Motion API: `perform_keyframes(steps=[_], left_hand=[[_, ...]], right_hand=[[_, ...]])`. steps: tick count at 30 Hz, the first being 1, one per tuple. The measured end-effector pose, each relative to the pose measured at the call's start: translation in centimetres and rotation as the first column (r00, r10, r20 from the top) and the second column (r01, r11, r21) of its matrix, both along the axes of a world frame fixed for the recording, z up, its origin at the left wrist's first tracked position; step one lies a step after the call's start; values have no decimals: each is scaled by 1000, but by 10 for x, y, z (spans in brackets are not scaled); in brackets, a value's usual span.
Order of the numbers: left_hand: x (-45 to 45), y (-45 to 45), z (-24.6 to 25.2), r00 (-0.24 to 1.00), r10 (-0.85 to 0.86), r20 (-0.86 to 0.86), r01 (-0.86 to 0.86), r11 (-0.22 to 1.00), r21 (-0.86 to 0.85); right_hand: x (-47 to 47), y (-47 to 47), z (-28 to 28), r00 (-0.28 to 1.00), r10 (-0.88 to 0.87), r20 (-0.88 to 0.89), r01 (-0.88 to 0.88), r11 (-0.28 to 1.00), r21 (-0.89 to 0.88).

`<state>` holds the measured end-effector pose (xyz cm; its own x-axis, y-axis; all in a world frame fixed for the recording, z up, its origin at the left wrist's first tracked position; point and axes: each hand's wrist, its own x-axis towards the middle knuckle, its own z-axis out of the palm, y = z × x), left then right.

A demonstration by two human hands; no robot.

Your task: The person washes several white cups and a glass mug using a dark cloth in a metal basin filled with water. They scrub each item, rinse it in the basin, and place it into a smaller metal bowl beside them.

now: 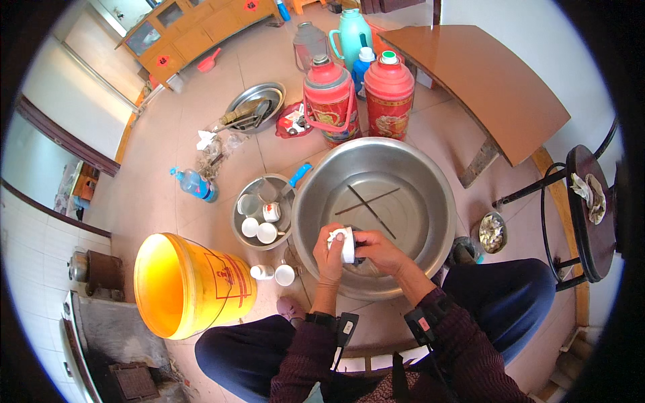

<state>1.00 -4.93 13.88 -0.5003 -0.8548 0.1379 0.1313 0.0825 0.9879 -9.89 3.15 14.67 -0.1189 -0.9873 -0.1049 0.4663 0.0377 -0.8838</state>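
Over the near side of a large metal basin, my left hand holds a small white cup tilted on its side. My right hand is at the cup's right end, with a dark scrubber or cloth partly hidden under its fingers. Shallow water seems to cover the basin's bottom, where two thin dark sticks lie crossed. To the left, a smaller metal bowl holds white cups and glass cups. Two more white cups are on the floor below it.
A yellow bucket stands left, near a blue-tinted plastic bottle. Red vacuum flasks stand behind the basin. A brown table and a stool are at right. A small bowl of scraps sits beside the basin.
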Motion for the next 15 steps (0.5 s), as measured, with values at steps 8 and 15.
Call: perform_keyframes(steps=[8,15], left_hand=[[-4,-10,-11,1000,15,-6,-7,749,663],[-1,-15,-10,953,-214,212,-9,683,730]], right_hand=[[-4,-8,-23,343,-218,-914,-159,945,-285],[0,-1,-44,620,-191,-761,-65,954,-293]])
